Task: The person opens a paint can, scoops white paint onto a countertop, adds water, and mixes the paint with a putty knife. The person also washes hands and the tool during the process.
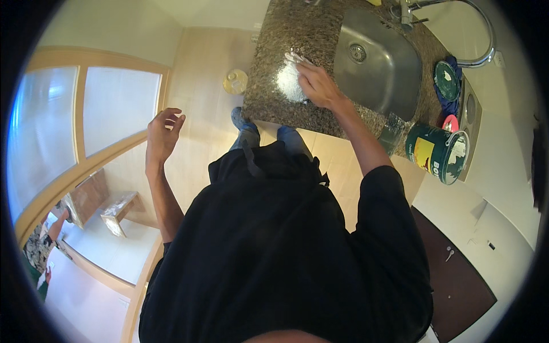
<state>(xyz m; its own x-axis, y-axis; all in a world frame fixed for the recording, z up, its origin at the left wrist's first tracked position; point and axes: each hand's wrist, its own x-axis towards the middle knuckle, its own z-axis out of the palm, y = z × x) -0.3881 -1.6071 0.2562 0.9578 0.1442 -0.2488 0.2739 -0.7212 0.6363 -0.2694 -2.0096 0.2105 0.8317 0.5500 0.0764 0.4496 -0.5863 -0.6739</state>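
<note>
On the speckled brown granite counter (269, 103) lies a heap of white powder (289, 84). My right hand (318, 84) reaches down onto its right side, fingers bent and pressed together. A whitish bit (294, 58) shows at those fingertips; whether it is a cloth or powder on the skin I cannot make out. Away from the counter, my left hand (164, 134) hangs in the air on the left, holding nothing. Its fingers are loosely bent, and the thumb stands apart from them.
A steel sink (377, 63) with a curved tap (406, 14) adjoins the powder. Toward the right stand a dark green paint bucket (437, 151) and a green lid (446, 80). A yellowish round container (235, 82) sits on the floor. Another person (43, 246) is visible beyond the wood-framed glass panels.
</note>
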